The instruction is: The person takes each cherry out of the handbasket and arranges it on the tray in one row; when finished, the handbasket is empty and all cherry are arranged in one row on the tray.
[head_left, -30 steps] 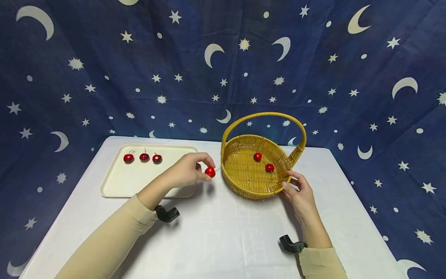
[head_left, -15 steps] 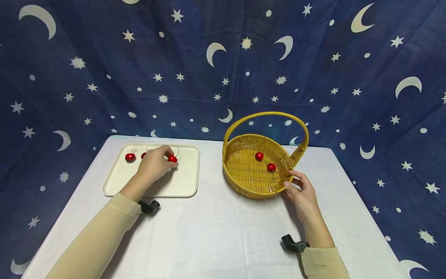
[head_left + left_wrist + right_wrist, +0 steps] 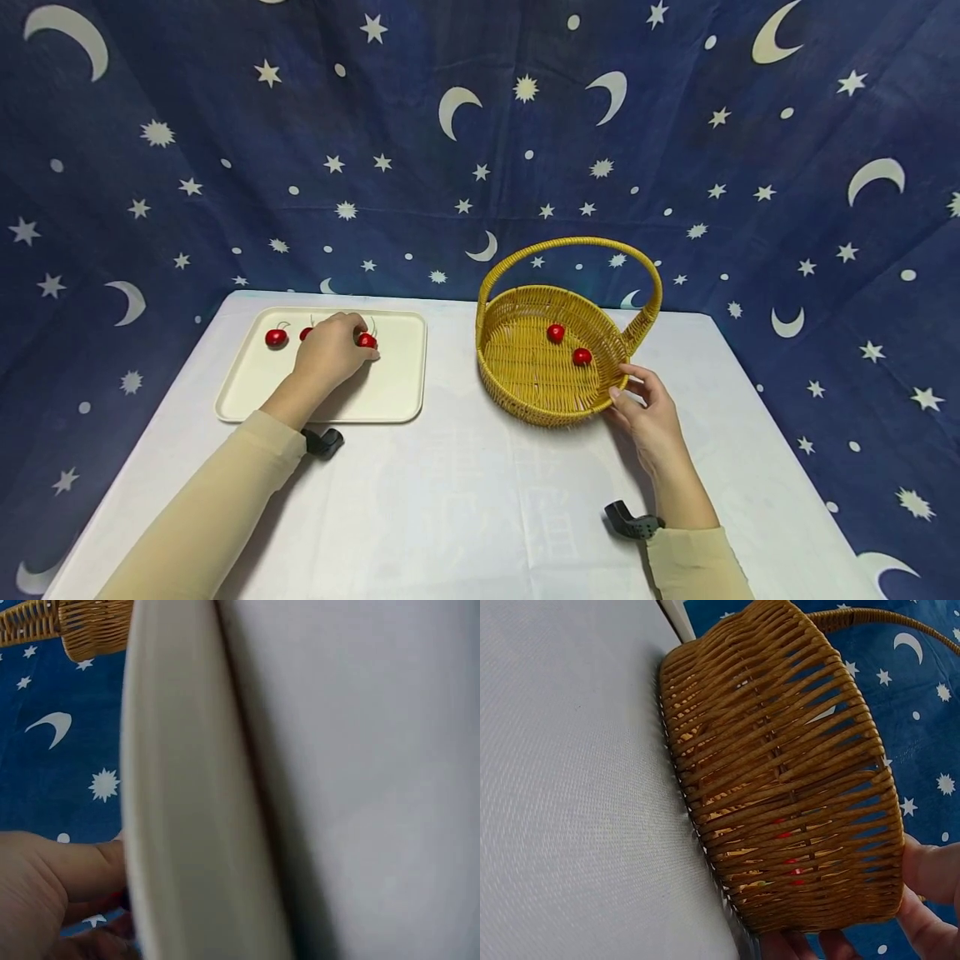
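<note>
Over the cream tray (image 3: pixel 397 400), my left hand (image 3: pixel 330 350) bends its thumb and fingers round a red cherry (image 3: pixel 367 341) whose stem points up. In the left wrist view the tray's rim hides most of the fingertips, with a bit of red between them. One cherry (image 3: pixel 276 338) lies at the tray's left, and another cherry (image 3: pixel 305 333) shows partly behind the hand. My right hand (image 3: pixel 648 417) grips the near right rim of a yellow wicker basket (image 3: pixel 525 408), thumb on one side and fingers on the other. Two cherries (image 3: pixel 581 357) lie inside it.
The basket's tall arched handle (image 3: pixel 570 242) rises above its rim. White cloth (image 3: pixel 450 500) covers the table, and a dark blue curtain (image 3: pixel 405 100) with moons and stars hangs behind. A black wrist camera (image 3: pixel 322 442) sits below the left hand.
My left hand has carried the cherry left from beside the basket to the tray; over the last half second hand and cherry barely move. The right hand stays at the basket rim.
</note>
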`<state>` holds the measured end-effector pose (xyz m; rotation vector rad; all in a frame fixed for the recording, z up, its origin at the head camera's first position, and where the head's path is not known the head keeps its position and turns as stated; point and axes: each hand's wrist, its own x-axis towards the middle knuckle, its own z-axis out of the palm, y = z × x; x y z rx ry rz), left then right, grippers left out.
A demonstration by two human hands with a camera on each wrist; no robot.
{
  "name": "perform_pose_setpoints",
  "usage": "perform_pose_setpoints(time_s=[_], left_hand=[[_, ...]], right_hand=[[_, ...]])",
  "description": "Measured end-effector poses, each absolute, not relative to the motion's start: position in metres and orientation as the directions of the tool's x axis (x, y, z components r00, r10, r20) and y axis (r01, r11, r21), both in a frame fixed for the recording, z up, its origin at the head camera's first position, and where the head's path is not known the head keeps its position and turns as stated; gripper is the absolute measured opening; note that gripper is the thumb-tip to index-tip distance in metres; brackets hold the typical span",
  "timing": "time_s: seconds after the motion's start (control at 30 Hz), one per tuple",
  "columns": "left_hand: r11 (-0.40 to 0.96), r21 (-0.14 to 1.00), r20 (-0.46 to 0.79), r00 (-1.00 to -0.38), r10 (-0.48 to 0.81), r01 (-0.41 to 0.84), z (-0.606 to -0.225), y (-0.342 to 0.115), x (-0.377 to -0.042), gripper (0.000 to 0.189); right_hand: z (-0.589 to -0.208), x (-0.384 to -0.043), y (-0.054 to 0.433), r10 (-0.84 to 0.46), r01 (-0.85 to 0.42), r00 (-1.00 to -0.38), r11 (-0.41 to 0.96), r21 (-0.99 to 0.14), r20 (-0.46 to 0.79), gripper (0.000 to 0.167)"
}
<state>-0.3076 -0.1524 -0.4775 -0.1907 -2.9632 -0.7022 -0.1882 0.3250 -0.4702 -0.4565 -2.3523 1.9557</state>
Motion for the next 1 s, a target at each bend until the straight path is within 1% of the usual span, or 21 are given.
perform_pose_setpoints(time_s=[0.2, 0.33, 0.63, 0.87, 1.0], left_hand=[[0.881, 0.437, 0.096, -0.984, 0.152, 0.179, -0.4738, -0.154, -0.3089, 0.035], [0.885, 0.435, 0.081, -0.986, 0.144, 0.165, -0.4737, -0.1535, -0.3098, 0.031], [0.88, 0.452, 0.095, -0.989, 0.117, 0.148, -0.4734, -0.15, -0.3154, 0.037], [0.878, 0.456, 0.081, -0.989, 0.122, 0.145, -0.474, -0.1512, -0.3134, 0.032], [0.879, 0.453, 0.083, -0.989, 0.122, 0.147, -0.4726, -0.1522, -0.3123, 0.037]], right_hand=[[-0.4695, -0.1875, 0.326, 0.252, 0.194, -0.956, 0.154, -0.969, -0.152, 0.052], [-0.4685, -0.1874, 0.3259, 0.252, 0.198, -0.955, 0.154, -0.968, -0.155, 0.052], [-0.4691, -0.1883, 0.3255, 0.255, 0.186, -0.956, 0.149, -0.971, -0.144, 0.051], [-0.4688, -0.188, 0.3251, 0.258, 0.19, -0.955, 0.156, -0.969, -0.146, 0.051], [-0.4691, -0.1874, 0.3251, 0.252, 0.19, -0.956, 0.147, -0.971, -0.149, 0.052]])
